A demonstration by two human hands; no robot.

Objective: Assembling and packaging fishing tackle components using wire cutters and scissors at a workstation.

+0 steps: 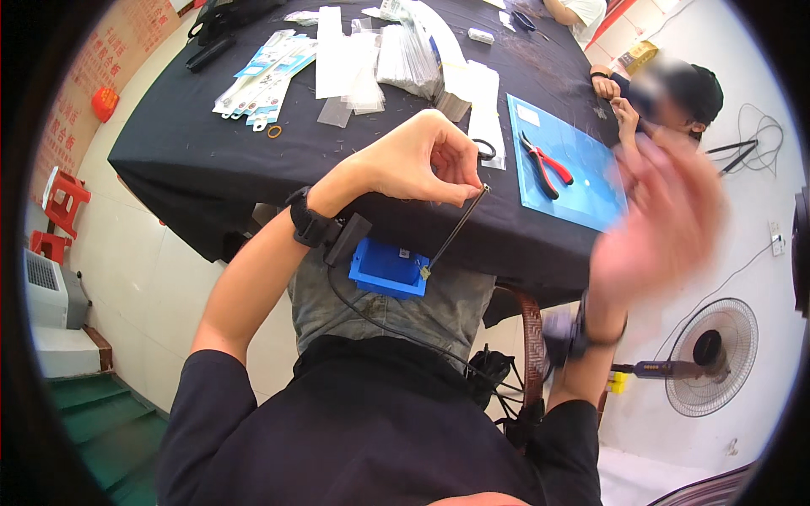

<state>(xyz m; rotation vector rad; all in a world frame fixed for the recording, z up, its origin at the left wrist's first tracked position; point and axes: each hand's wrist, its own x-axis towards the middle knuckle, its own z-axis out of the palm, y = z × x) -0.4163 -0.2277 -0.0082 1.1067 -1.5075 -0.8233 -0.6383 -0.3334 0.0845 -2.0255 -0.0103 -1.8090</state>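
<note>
- Left hand (413, 160) was raised in front of the counter's near edge, its thumb and index fingertips pinched around the top of a thin dark strip (458, 229).
- That strip slanted down and to the left, its lower end meeting a small yellowish piece (425, 272) by the right side of a blue tray (386, 285); whether the piece touched the tray could not be told.
- Right hand (662, 215) was lifted well apart on the right, blurred; whether it gripped anything could not be told.
- Below the left hand, the blue tray sat over the person's lap, on grey trousers (325, 308).
- Just beyond the left fingertips, a black loop (485, 150) lay at the counter's near side.
- Between the two hands, pliers (547, 165) with red and black handles lay on a blue sheet (582, 205).
- Farther up the counter (190, 152), draped in black cloth, lay a pile of clear plastic sleeves (407, 63), long white strips (329, 51), blue-and-white packages (268, 76) and a small orange ring (274, 131).
- At the counter's right side, a co-worker (688, 93) in a black cap had both hands near the edge.
- Outermost, a round fan (713, 358) stood at right, red stools (63, 202) at left.
</note>
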